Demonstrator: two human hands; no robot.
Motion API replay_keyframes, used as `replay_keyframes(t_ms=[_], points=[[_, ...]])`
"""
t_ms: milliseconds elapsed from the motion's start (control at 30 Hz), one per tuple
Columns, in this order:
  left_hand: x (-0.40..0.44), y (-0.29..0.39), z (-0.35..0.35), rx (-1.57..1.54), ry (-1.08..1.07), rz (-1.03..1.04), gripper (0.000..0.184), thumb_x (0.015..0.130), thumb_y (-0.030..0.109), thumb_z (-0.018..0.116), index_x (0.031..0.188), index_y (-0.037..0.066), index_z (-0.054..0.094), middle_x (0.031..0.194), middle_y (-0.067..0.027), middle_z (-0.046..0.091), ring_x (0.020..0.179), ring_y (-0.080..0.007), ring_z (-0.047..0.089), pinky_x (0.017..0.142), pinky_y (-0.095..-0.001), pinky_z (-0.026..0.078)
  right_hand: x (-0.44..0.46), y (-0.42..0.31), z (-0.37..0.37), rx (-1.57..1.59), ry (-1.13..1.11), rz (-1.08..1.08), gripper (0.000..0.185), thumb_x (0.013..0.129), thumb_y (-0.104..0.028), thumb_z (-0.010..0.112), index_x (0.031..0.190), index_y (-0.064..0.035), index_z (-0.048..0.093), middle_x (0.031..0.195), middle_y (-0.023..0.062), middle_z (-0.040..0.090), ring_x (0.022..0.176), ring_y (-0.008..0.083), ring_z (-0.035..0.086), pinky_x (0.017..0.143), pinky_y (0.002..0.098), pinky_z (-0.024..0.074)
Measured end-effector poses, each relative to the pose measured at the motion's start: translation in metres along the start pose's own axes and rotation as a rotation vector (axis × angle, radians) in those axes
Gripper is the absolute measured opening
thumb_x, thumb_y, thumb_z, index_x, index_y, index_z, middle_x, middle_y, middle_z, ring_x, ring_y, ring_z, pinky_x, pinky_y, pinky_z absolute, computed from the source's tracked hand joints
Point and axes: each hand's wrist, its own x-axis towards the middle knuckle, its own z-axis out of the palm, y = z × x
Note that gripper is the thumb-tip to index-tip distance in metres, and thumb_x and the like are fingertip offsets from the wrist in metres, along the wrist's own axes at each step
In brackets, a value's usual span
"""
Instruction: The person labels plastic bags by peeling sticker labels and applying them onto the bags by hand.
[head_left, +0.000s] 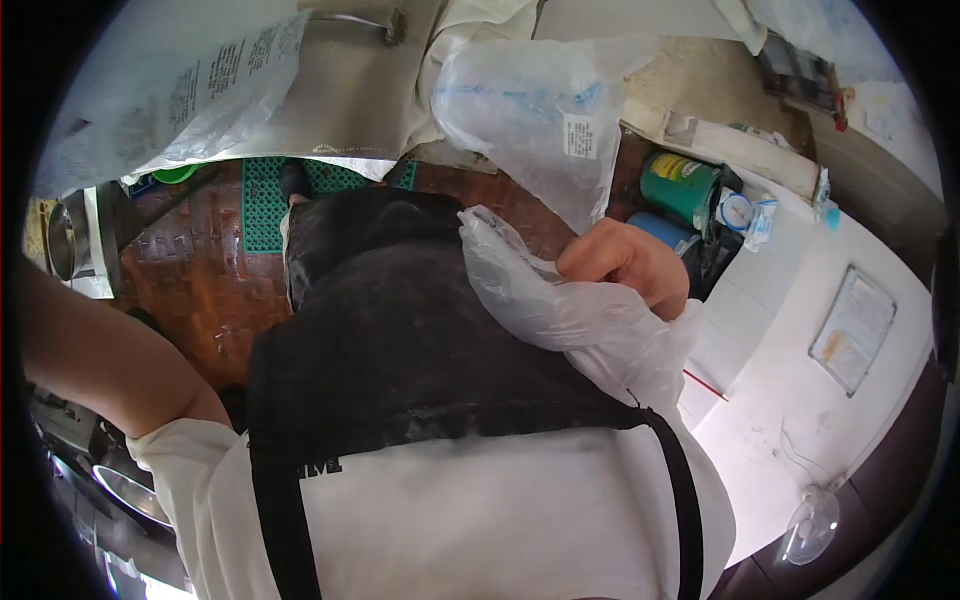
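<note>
The white T-shirt is nearest, and over it hangs the black apron with its two dark straps. On the apron's right side lies a clear plastic bag, crumpled, one loose end spreading across the apron's dark cloth and the other reaching back toward the right shoulder. The right hand, just off the apron's right edge, is closed, its curled fingers gripping the bag. The left arm stretches out left of the apron; its hand is out of view, so I cannot tell its state.

Left of the apron runs a reddish-brown tiled floor. Beyond the apron's far end are a dark shoe and a green perforated mat. To the apron's far right stand a green container and a blue container. Farther ahead of the apron, a larger translucent plastic bag with a white label hangs near a grey metal panel with a handle.
</note>
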Motion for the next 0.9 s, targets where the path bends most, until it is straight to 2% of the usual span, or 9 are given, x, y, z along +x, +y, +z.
replay_keyframes(t_ms=[33,167,333,500,567,667,733,833,900], points=[[-0.002,0.001,0.000,-0.019,0.001,-0.034,0.029,0.094,0.032,0.062,0.099,0.004,0.055,0.077,-0.0015,0.048,0.066,-0.0140,0.055,0.060,-0.0337,0.050,0.001,-0.001,-0.001,-0.008,0.002,-0.008,0.029,0.085,-0.023,0.070,0.079,0.0044,0.064,0.071,0.0133,0.059,0.061,0.0268,0.054,0.056,0.0352,0.0412],[-0.019,-0.013,-0.018,-0.033,-0.244,0.114,0.029,0.087,0.029,0.065,0.097,0.003,0.057,0.078,-0.0039,0.051,0.067,-0.0160,0.055,0.061,-0.0339,0.048,0.001,-0.001,0.000,0.019,0.039,0.000,0.028,0.086,-0.022,0.070,0.080,0.0048,0.064,0.071,0.0137,0.059,0.061,0.0271,0.054,0.056,0.0355,0.0412],[-0.049,-0.031,-0.049,-0.366,-0.802,0.165,0.029,0.078,0.025,0.069,0.094,0.002,0.059,0.080,-0.0069,0.055,0.067,-0.0186,0.055,0.063,-0.0342,0.046,-0.001,-0.003,-0.004,0.035,0.023,0.006,0.029,0.086,-0.023,0.070,0.080,0.0044,0.064,0.071,0.0133,0.059,0.060,0.0263,0.053,0.056,0.0354,0.0406],[-0.070,-0.036,-0.059,-0.742,-1.327,0.028,0.031,0.070,0.021,0.073,0.091,0.001,0.061,0.082,-0.0100,0.058,0.068,-0.0211,0.055,0.065,-0.0345,0.044,-0.008,0.002,-0.009,-0.023,-0.005,0.012,0.028,0.085,-0.023,0.071,0.079,0.0041,0.064,0.071,0.0130,0.059,0.059,0.0262,0.052,0.054,0.0352,0.0399],[-0.078,-0.034,-0.056,-0.667,-1.462,-0.039,0.033,0.066,0.020,0.075,0.090,0.001,0.062,0.082,-0.0112,0.060,0.068,-0.0221,0.055,0.066,-0.0346,0.043,-0.007,0.001,-0.009,-0.037,-0.007,0.019,0.028,0.085,-0.022,0.071,0.080,0.0041,0.064,0.071,0.0132,0.059,0.060,0.0264,0.053,0.054,0.0351,0.0405],[-0.085,-0.026,-0.036,-0.282,-1.668,-0.108,0.028,0.053,0.005,0.066,0.078,0.002,0.052,0.077,-0.0082,0.045,0.075,-0.0243,0.049,0.065,-0.0322,0.034,-0.005,0.004,-0.011,-0.059,0.002,-0.032,0.026,0.085,-0.021,0.071,0.081,0.0041,0.064,0.071,0.0133,0.060,0.061,0.0267,0.056,0.055,0.0350,0.0420],[-0.100,-0.035,-0.030,-0.370,-1.655,-0.142,0.024,0.057,-0.001,0.063,0.079,0.002,0.053,0.089,-0.0120,0.054,0.082,-0.0262,0.053,0.071,-0.0318,0.038,-0.004,0.004,-0.011,-0.055,-0.009,-0.015,0.026,0.086,-0.021,0.070,0.082,0.0043,0.065,0.072,0.0134,0.060,0.062,0.0269,0.057,0.056,0.0348,0.0430],[-0.135,-0.042,-0.020,-0.560,-1.544,-0.274,0.021,0.062,-0.003,0.062,0.081,0.002,0.055,0.107,-0.0169,0.061,0.094,-0.0275,0.057,0.082,-0.0332,0.042,-0.004,0.005,-0.010,-0.037,-0.009,-0.018,0.025,0.086,-0.020,0.070,0.084,0.0045,0.066,0.073,0.0135,0.062,0.063,0.0271,0.058,0.057,0.0346,0.0439],[-0.155,-0.046,-0.015,-0.646,-1.595,-0.397,0.018,0.066,0.012,0.071,0.078,0.006,0.058,0.110,-0.0178,0.063,0.096,-0.0269,0.059,0.088,-0.0353,0.043,-0.004,0.004,-0.009,-0.040,-0.004,-0.013,0.025,0.086,-0.020,0.070,0.084,0.0046,0.066,0.074,0.0138,0.062,0.064,0.0273,0.059,0.057,0.0346,0.0443]])
